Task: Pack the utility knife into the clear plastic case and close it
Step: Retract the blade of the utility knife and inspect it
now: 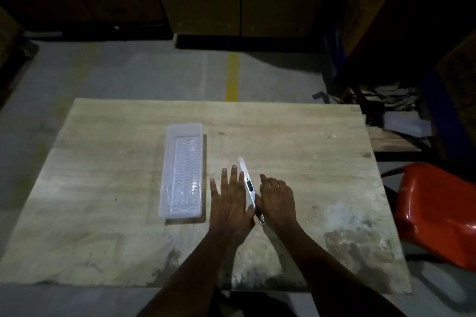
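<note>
Your right hand (277, 199) curled around the slim white utility knife (248, 185); your flat, empty left hand (230, 197) risked a nick.

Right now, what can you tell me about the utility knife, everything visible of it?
The utility knife is slim and white, probably plastic, with a dark slider near mid-body and a small metal-looking end nearest the person. It lies flat on the wooden table, angled slightly leftward away from the person, right of the clear plastic case and outside it. The left hand and right hand flank it, touching its near end.
</note>
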Demonstrator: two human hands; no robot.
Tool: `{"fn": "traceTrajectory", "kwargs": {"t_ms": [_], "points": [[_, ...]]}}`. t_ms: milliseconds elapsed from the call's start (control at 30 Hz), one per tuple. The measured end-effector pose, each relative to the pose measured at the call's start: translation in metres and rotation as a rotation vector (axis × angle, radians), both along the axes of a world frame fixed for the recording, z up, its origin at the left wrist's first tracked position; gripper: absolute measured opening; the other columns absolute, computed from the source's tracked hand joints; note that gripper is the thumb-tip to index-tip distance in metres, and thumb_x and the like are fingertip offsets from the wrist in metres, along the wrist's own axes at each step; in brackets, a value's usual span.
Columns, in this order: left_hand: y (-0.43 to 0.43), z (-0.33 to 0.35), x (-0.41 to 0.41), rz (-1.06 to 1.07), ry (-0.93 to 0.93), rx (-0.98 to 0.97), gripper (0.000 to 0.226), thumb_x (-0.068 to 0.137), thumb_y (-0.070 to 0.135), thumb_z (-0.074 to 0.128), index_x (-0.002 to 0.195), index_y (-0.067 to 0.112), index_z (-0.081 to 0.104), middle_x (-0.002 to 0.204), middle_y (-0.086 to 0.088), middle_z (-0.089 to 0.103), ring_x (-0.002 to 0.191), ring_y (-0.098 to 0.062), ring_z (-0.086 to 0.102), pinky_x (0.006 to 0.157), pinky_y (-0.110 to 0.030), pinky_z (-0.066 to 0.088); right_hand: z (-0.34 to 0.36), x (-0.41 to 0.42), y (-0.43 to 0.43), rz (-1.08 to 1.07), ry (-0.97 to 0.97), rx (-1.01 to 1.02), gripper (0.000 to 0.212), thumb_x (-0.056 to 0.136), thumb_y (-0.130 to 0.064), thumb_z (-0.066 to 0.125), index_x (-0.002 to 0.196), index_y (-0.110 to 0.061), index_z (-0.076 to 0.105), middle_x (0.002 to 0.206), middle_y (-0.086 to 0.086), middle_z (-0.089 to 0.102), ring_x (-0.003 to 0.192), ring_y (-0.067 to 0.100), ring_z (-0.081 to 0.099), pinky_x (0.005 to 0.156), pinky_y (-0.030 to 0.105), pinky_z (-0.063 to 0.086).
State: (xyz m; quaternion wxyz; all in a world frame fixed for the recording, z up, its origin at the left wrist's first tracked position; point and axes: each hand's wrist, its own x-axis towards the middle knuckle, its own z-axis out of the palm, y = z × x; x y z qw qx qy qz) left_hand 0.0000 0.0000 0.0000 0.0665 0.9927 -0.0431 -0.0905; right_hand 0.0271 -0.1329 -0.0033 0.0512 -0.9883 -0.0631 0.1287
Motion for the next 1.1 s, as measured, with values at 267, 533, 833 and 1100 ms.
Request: {"fn": "traceTrajectory", "kwargs": {"t_ms": [267, 533, 833, 1100], "points": [[0.003, -0.018, 0.023, 0.199, 0.174, -0.181, 0.036, 0.088, 0.039, 0.038, 0.111, 0.02, 0.059, 0.114, -0.005, 0.063, 0.101, -0.027, 0.06, 0.081, -0.042, 0.045, -0.025, 0.017, 0.034, -0.25, 0.158, 0.14, 0.03, 0.093, -0.033, 0.053, 0.113, -0.01, 0.054, 0.112, 0.009, 0.058, 0.102, 0.029, 0.059, 0.076, 0.038, 0.051], [0.009, -0.032, 0.046, 0.538, 0.351, -0.569, 0.029, 0.087, 0.032, 0.048, 0.098, 0.014, 0.068, 0.101, -0.006, 0.07, 0.097, -0.026, 0.064, 0.074, -0.033, 0.044, -0.04, 0.036, 0.054, -0.4, 0.173, 0.12, 0.032, 0.085, -0.026, 0.06, 0.11, -0.006, 0.054, 0.112, 0.013, 0.059, 0.101, 0.034, 0.059, 0.078, 0.04, 0.05], [0.007, -0.025, 0.059, 0.757, 0.553, -0.894, 0.034, 0.093, 0.018, 0.039, 0.09, 0.002, 0.069, 0.101, -0.016, 0.071, 0.091, -0.028, 0.063, 0.073, -0.031, 0.038, -0.042, 0.041, 0.06, -0.415, 0.135, 0.097, 0.023, 0.089, -0.015, 0.054, 0.108, -0.002, 0.055, 0.109, 0.016, 0.061, 0.095, 0.034, 0.063, 0.078, 0.041, 0.051], [0.018, 0.036, 0.06, 0.97, 0.616, -1.324, 0.034, 0.086, 0.02, 0.05, 0.105, -0.001, 0.068, 0.102, -0.027, 0.067, 0.087, -0.034, 0.063, 0.084, -0.049, 0.054, 0.032, 0.033, 0.064, -0.364, -0.052, 0.278, 0.029, 0.082, -0.028, 0.061, 0.093, -0.001, 0.057, 0.094, 0.017, 0.061, 0.08, 0.037, 0.063, 0.061, 0.033, 0.04]]}}
